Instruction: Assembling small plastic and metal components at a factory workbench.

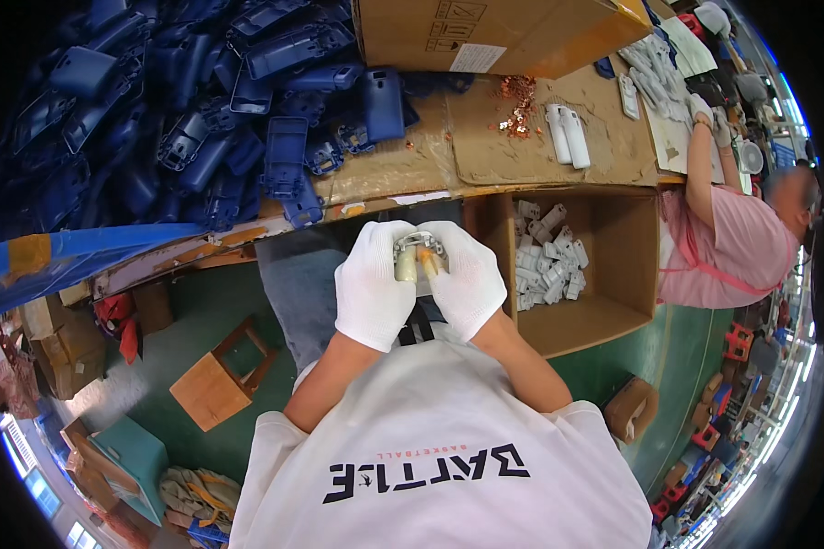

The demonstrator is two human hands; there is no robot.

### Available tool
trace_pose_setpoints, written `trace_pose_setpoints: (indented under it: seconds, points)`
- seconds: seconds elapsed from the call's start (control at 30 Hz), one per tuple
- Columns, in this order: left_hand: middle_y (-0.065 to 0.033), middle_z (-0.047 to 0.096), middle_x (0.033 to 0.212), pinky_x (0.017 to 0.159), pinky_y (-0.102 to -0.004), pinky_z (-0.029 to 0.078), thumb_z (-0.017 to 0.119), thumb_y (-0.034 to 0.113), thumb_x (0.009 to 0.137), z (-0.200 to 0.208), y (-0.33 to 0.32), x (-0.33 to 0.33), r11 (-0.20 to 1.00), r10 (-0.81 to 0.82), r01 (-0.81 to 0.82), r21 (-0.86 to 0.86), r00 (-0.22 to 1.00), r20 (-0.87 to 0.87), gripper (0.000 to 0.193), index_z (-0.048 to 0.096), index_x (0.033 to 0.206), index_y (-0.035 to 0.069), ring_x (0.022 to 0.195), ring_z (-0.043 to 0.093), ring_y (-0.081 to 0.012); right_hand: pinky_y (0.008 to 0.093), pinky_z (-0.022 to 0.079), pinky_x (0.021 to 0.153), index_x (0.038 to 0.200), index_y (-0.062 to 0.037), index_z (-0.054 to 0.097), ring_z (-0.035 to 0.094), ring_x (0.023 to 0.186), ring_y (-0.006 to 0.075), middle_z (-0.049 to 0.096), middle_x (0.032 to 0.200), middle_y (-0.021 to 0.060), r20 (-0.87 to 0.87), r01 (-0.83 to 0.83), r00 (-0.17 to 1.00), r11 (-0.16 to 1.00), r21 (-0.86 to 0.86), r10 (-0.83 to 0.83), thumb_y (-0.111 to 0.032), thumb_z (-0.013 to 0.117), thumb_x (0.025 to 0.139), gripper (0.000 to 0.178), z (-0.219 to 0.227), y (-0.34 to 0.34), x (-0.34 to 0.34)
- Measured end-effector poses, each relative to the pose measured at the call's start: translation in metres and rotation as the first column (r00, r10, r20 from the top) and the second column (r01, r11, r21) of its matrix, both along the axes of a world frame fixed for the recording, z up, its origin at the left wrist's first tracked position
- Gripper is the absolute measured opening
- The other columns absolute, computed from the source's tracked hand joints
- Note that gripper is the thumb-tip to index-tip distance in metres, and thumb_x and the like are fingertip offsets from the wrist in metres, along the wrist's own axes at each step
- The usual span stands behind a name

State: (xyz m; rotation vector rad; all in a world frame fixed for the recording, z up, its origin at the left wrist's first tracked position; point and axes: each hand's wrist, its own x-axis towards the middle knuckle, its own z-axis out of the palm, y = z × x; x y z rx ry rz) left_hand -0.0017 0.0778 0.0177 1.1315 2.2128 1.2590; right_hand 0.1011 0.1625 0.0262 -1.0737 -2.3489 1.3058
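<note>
Both my hands wear white knit gloves and meet in front of my chest, just off the table's edge. Between them is a small pale plastic housing part (419, 242) with a greyish, uneven rim. My left hand (372, 282) is closed round its left side, with something yellowish covering the thumb. On the other side my right hand (469, 279) grips the same part, and an orange tint shows at its thumb. The gloves hide most of the part. To the right of my hands, an open carton (584, 331) holds many small white plastic parts (551, 258).
Blue plastic housings (192, 119) are heaped at the far left. A large cardboard box (504, 37) stands on the table behind small copper-coloured pieces (518, 105) and two white housings (568, 135). A co-worker in pink (737, 233) works at right. A wooden stool (211, 389) stands left.
</note>
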Motion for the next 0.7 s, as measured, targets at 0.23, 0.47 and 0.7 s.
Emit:
trace_pose_setpoints:
  seconds: [0.23,0.47,0.7]
  points:
    - [-0.0127,0.060,0.089,0.069,-0.0342,0.051,0.064,-0.006,0.077,0.005,0.001,-0.003,0.999,-0.023,0.024,0.047,0.999,-0.023,0.021,0.058,0.094,0.004,0.079,0.063,-0.0310,0.0389,0.050,0.079,0.109,-0.0056,0.057,0.060,0.092,0.0399,0.062,0.098,0.0177,-0.052,-0.001,0.999,0.998,0.062,0.004,0.000,0.056,0.083,0.026,0.003,-0.002,-0.002]
    - [-0.0131,0.060,0.084,0.069,-0.0319,0.050,0.065,-0.005,0.078,-0.002,0.008,-0.004,0.992,0.042,-0.033,0.125,0.996,-0.074,0.018,0.058,0.092,0.003,0.075,0.063,-0.0260,0.0496,0.047,0.077,0.116,-0.0108,0.047,0.057,0.093,0.0413,0.054,0.103,0.0192,-0.008,-0.086,0.996,0.983,0.161,0.089,-0.012,0.050,0.090,0.027,0.011,-0.003,-0.002]
    - [-0.0102,0.063,0.089,0.072,-0.0280,0.050,0.061,-0.006,0.085,-0.012,0.024,-0.009,0.994,-0.032,0.016,0.110,0.990,0.141,0.015,0.057,0.098,0.000,0.078,0.063,-0.0164,0.0473,0.049,0.079,0.129,-0.0084,0.041,0.058,0.096,0.0400,0.055,0.109,0.0183,0.126,-0.064,0.991,0.986,0.152,0.044,-0.010,0.056,0.087,0.045,0.014,-0.004,0.004]
